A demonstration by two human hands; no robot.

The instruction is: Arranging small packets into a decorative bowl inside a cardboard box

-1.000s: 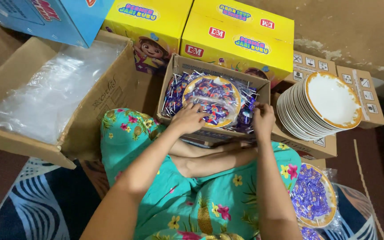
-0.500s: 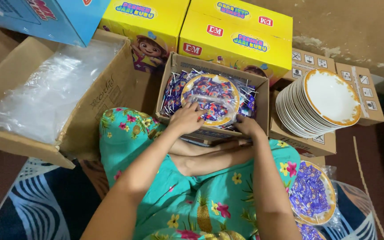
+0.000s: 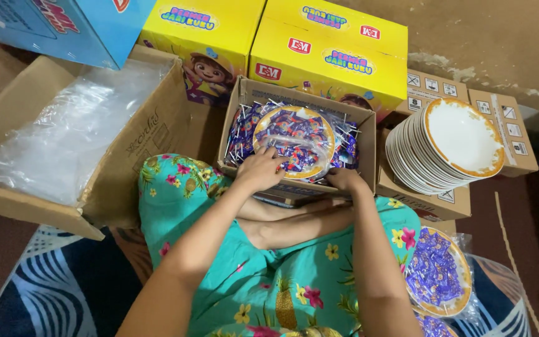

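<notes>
Both hands sit at the near edge of a candy-filled plate in the head view: the left hand (image 3: 258,170) lies knuckles-up with its fingers curled onto the near-left rim, pinching plate and film together, while the right hand (image 3: 344,180) hooks the near-right rim, its fingertips hidden below the edge, so how tightly it closes I cannot tell. This plate of wrapped candies (image 3: 294,142), white with an orange rim and covered in clear film, rests on the loose lollipops filling an open cardboard box (image 3: 237,118) in front of the person's lap.

It looks moderately heavy and breakable, the film slick; gripping opposite sides of the stiff rim, kept level, seems safest.

To the right a stack of empty plates (image 3: 450,146) leans on brown cartons (image 3: 511,131). Two yellow printed boxes (image 3: 329,59) stand behind, a blue box (image 3: 70,28) at top left, and a large carton of clear plastic bags (image 3: 63,140) on the left. Another filled, wrapped plate (image 3: 439,271) lies by the right knee. A patterned blue mat (image 3: 45,287) covers the dark floor; the wall behind is bare and stained.
</notes>
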